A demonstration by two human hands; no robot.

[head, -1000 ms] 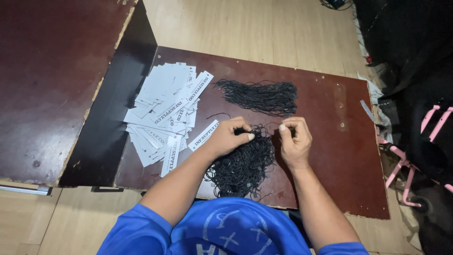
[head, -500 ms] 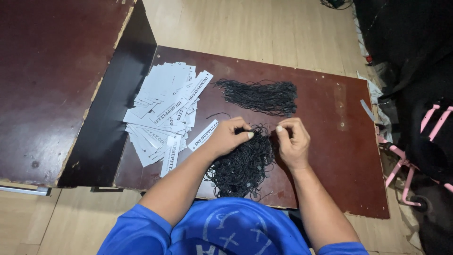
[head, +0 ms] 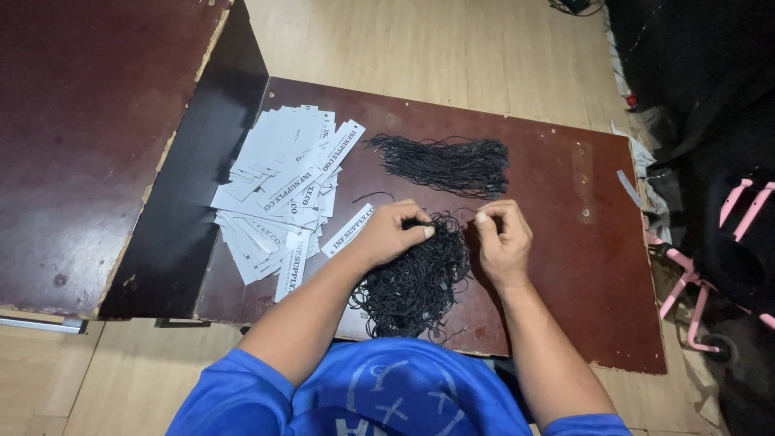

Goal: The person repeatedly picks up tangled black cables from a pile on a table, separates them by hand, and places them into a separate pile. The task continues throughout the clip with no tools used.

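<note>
A tangled heap of black string loops (head: 413,278) lies on the dark red-brown board (head: 565,266) just in front of me. My left hand (head: 389,232) rests on the heap's upper left, fingers pinched on a black string. My right hand (head: 502,236) is at the heap's upper right, thumb and forefinger pinched on the same thin string. A single white paper tag (head: 349,229) lies under my left hand. A fanned pile of white paper tags (head: 278,194) lies to the left.
A straight bundle of black strings (head: 444,164) lies farther back on the board. Another dark board (head: 89,129) lies to the left on the wooden floor (head: 420,48). Black fabric (head: 694,89) and a pink frame (head: 694,282) are at the right.
Both hands have stayed on the heap; the fingers have shifted slightly as they work a string between them.
</note>
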